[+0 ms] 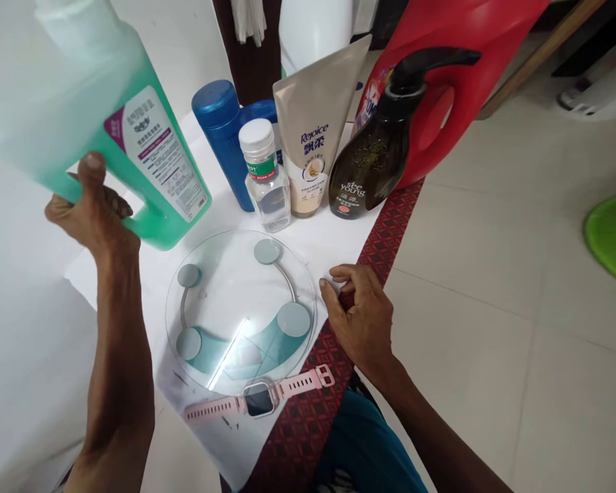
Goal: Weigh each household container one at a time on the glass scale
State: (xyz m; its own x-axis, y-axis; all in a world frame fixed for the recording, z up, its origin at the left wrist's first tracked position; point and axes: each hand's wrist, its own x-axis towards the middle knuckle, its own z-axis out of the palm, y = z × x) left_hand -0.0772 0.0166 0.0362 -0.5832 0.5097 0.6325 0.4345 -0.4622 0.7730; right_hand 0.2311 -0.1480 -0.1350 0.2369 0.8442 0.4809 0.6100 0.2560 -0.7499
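Left hand up, fingers wrapped round handle of green jug, held up by left edge of table. Right hand half open, loosely curled, nothing in it, at right edge beside glass scale. Pink watch toward near edge; clear bottle, blue bottle, tube, pump bottle, red jug toward far edge.

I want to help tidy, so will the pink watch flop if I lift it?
Probably: its strap is thin and full of holes, so the ends may droop. The square face looks thicker and shiny, so it might scratch. Lying flat, the watch probably won't roll.
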